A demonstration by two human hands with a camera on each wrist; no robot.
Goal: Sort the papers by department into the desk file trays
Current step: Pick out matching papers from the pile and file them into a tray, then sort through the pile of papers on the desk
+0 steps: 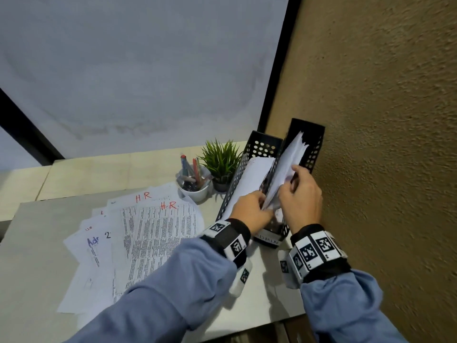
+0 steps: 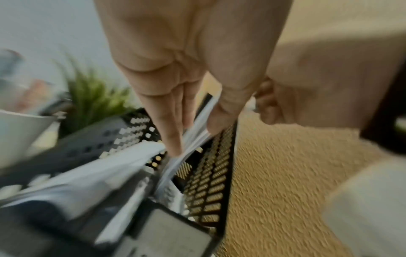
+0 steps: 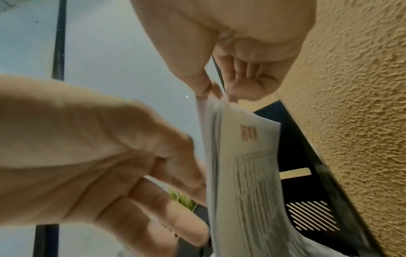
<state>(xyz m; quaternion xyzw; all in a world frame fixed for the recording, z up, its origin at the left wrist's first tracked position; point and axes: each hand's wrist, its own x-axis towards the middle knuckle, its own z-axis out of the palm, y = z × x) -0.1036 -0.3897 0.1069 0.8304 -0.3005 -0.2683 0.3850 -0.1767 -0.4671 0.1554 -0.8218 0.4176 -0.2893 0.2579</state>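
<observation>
Two black perforated file trays stand side by side against the wall: a left tray point(image 1: 243, 169) holding a white sheet point(image 1: 252, 179), and a right tray point(image 1: 312, 142) whose front label reads ADMIN point(image 1: 268, 240). A stack of papers point(image 1: 293, 157) stands in the right tray. My left hand point(image 1: 251, 210) pinches the stack's lower part point(image 2: 175, 167) between straight fingers and thumb. My right hand point(image 1: 299, 191) pinches the upper edge of the stack point(image 3: 248, 165). Loose printed papers point(image 1: 153, 233), some marked H.R in red, lie fanned on the desk.
A white cup of pens point(image 1: 195, 188) and a small potted plant point(image 1: 221, 164) stand just left of the trays. A rough tan wall point(image 1: 383, 120) runs close along the right. The desk's front edge point(image 1: 259, 326) is near my forearms.
</observation>
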